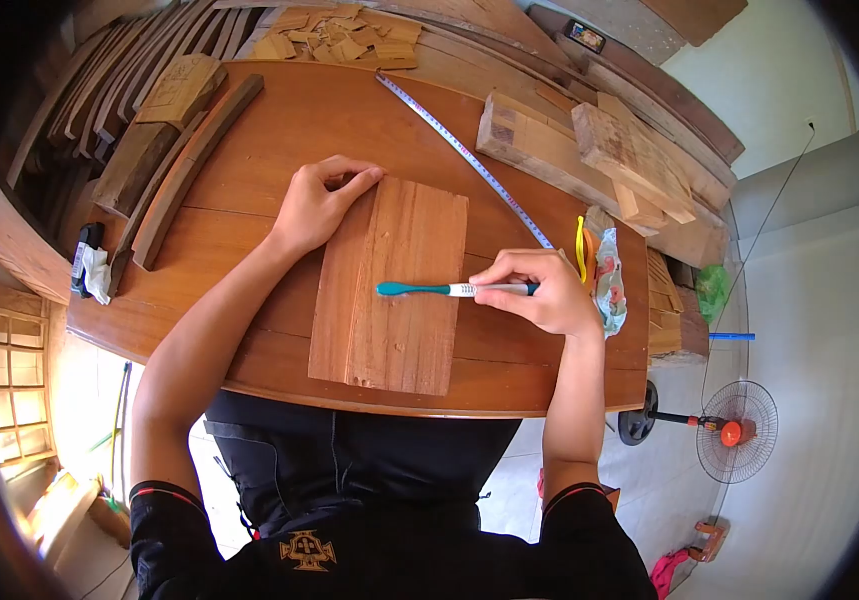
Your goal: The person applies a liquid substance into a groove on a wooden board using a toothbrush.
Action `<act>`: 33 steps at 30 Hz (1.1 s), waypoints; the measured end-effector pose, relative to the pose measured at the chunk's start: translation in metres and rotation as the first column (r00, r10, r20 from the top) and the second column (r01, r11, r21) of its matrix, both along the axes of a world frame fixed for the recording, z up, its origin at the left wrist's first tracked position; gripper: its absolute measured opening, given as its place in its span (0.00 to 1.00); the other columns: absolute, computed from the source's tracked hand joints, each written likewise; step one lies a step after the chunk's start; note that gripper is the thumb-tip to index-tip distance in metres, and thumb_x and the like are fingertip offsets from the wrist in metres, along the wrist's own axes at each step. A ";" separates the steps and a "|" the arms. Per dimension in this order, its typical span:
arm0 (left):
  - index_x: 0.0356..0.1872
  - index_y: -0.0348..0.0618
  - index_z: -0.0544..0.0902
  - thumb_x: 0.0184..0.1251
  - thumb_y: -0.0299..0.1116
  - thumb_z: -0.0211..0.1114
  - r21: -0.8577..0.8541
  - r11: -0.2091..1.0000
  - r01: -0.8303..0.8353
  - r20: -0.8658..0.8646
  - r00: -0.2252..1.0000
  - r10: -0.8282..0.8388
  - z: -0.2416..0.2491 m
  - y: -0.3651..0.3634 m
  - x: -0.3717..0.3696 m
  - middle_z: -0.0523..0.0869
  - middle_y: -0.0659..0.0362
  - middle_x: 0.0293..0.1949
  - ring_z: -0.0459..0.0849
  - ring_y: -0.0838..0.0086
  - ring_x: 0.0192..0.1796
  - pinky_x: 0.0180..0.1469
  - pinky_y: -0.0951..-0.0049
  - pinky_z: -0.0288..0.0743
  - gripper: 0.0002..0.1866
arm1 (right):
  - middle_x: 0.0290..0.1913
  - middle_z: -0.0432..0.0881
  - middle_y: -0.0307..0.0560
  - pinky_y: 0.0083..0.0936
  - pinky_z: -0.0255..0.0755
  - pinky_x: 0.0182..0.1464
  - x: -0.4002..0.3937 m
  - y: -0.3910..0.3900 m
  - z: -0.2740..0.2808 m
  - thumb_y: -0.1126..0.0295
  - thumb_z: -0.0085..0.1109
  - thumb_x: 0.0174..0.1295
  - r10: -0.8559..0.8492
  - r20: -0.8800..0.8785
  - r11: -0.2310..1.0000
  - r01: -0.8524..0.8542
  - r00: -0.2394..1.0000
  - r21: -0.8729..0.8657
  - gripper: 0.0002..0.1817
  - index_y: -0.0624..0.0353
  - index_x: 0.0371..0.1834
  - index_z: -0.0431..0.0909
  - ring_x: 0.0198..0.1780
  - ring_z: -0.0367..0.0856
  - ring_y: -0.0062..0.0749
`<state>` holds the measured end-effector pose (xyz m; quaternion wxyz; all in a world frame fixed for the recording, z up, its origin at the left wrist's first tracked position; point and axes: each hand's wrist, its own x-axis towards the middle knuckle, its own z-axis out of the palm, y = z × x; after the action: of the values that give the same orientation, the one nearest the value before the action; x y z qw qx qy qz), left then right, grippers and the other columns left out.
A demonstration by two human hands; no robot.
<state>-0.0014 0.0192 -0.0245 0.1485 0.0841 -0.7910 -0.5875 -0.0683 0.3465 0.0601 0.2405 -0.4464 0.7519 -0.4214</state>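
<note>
A reddish-brown wooden block lies on the table in front of me, two of its long faces showing with a ridge between them. My left hand is closed at the block's far left corner, thumb and curled fingers pinching its edge. A teal and white toothbrush is gripped by its handle in my right hand, just right of the block. The brush head reaches over the middle of the block's top face; whether the bristles touch the wood cannot be made out.
A tape measure blade stretches across the brown table. Thick planks are stacked at the right, near a yellow item and a crumpled packet. Curved wood strips line the left. A fan stands beyond the right edge.
</note>
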 end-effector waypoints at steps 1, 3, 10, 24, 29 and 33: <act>0.55 0.38 0.94 0.81 0.42 0.72 -0.009 1.000 0.004 0.000 1.000 -0.004 0.001 0.001 0.000 0.96 0.55 0.48 0.92 0.73 0.51 0.58 0.70 0.83 0.17 | 0.41 0.95 0.45 0.25 0.77 0.38 0.001 -0.001 -0.001 0.72 0.82 0.64 -0.028 0.001 1.000 0.028 1.000 0.007 0.08 0.60 0.44 0.95 0.36 0.90 0.27; 0.56 0.38 0.94 0.81 0.42 0.72 0.000 1.000 0.000 -0.037 0.999 0.000 0.000 0.002 -0.002 0.96 0.55 0.47 0.91 0.73 0.50 0.57 0.69 0.83 0.17 | 0.41 0.95 0.45 0.24 0.77 0.39 -0.002 -0.001 -0.006 0.72 0.83 0.64 0.280 0.071 0.960 -0.280 0.957 -0.010 0.08 0.59 0.45 0.95 0.37 0.90 0.27; 0.56 0.38 0.94 0.81 0.43 0.73 0.005 1.000 -0.011 -0.004 1.000 0.011 -0.003 0.000 -0.001 0.96 0.54 0.47 0.91 0.73 0.49 0.56 0.69 0.83 0.18 | 0.41 0.96 0.40 0.25 0.78 0.43 0.003 -0.006 0.001 0.68 0.80 0.68 -0.057 0.055 0.997 0.054 0.997 0.059 0.10 0.56 0.49 0.95 0.42 0.90 0.22; 0.55 0.39 0.95 0.81 0.43 0.73 0.005 1.000 -0.023 -0.018 1.000 0.023 -0.004 0.000 -0.001 0.96 0.55 0.46 0.89 0.74 0.46 0.53 0.69 0.83 0.17 | 0.38 0.94 0.43 0.27 0.78 0.42 -0.004 0.005 0.001 0.72 0.83 0.62 0.340 0.221 0.923 -0.370 0.914 0.107 0.09 0.60 0.43 0.95 0.40 0.91 0.28; 0.55 0.39 0.95 0.81 0.43 0.73 0.019 1.000 -0.015 -0.022 1.000 0.015 -0.007 0.000 -0.002 0.96 0.55 0.46 0.90 0.74 0.47 0.54 0.69 0.83 0.17 | 0.44 0.95 0.43 0.28 0.79 0.43 -0.001 -0.009 -0.006 0.68 0.79 0.69 -0.100 -0.091 0.995 0.098 0.991 -0.026 0.11 0.59 0.50 0.93 0.40 0.90 0.28; 0.55 0.39 0.95 0.81 0.42 0.73 0.004 1.000 -0.007 -0.030 1.000 0.007 -0.003 0.001 -0.001 0.96 0.55 0.46 0.90 0.74 0.48 0.55 0.69 0.83 0.17 | 0.41 0.93 0.44 0.29 0.78 0.43 -0.001 -0.008 -0.009 0.68 0.79 0.68 0.130 -0.119 0.990 -0.136 0.984 -0.044 0.10 0.57 0.49 0.95 0.39 0.90 0.30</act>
<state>-0.0020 0.0200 -0.0270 0.1620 0.0782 -0.7873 -0.5898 -0.0689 0.3385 0.0511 0.2122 -0.5253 0.7221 -0.3969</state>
